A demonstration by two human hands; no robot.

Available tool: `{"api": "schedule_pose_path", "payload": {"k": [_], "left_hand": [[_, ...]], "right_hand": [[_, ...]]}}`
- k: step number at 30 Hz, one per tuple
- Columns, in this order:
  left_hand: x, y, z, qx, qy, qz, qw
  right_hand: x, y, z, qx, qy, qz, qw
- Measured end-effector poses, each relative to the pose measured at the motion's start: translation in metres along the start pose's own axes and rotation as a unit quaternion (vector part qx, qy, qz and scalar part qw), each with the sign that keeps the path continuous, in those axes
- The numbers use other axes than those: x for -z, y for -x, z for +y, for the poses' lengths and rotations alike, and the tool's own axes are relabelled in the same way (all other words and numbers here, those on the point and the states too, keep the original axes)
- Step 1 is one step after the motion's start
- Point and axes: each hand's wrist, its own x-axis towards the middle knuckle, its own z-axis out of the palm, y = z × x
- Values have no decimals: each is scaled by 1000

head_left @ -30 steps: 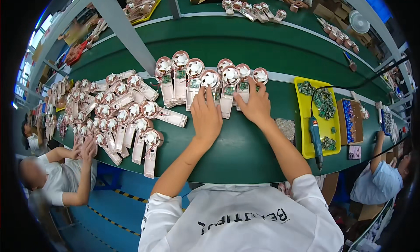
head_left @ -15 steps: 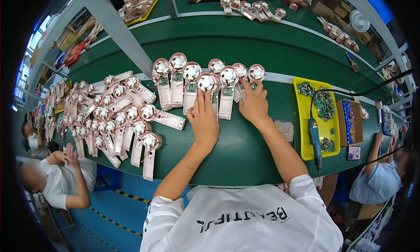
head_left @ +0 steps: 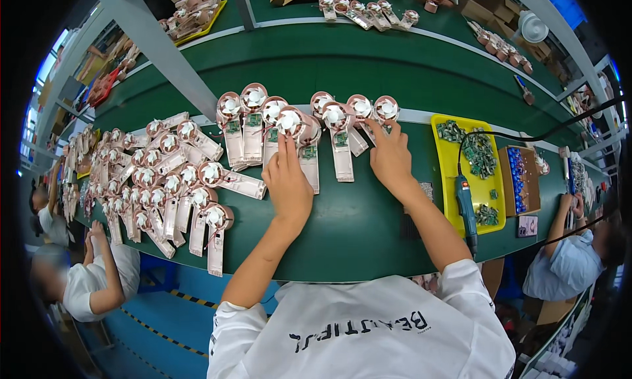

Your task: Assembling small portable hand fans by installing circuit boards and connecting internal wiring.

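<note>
Several half-assembled handheld fans, with pink round heads, white blades and open pink handles, lie in a row before me. Some handles show green circuit boards. My left hand (head_left: pixel 288 188) is closed at one handheld fan (head_left: pixel 289 123), its fingertips at the lower rim of the head. That fan overlaps another whose handle (head_left: pixel 309 171) shows beside my fingers. My right hand (head_left: pixel 392 160) has its fingers around the upper handle of the rightmost fan (head_left: pixel 386 108), which it partly hides. Between my hands lies a fan (head_left: pixel 335 116) with its handle towards me.
A dense pile of similar fans (head_left: pixel 157 175) covers the left of the green table (head_left: pixel 342 227). On the right are a yellow tray (head_left: pixel 442 208) of circuit boards, an electric screwdriver (head_left: pixel 466 211) and a carton (head_left: pixel 530 198) of blue parts. People sit on both sides.
My left hand has shifted left with its fan, widening the gap to the fan between my hands. The two rightmost fans sit slightly farther right, with my right hand still at them.
</note>
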Motion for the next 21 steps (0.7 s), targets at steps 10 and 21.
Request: {"api": "schedule_pose_path", "payload": {"k": [10, 21], "left_hand": [[18, -26, 0, -31, 20, 19, 999], [-16, -129, 9, -102, -4, 47, 994]], "right_hand": [[25, -5, 36, -5, -29, -23, 999], [23, -51, 70, -25, 3, 107, 994]]}}
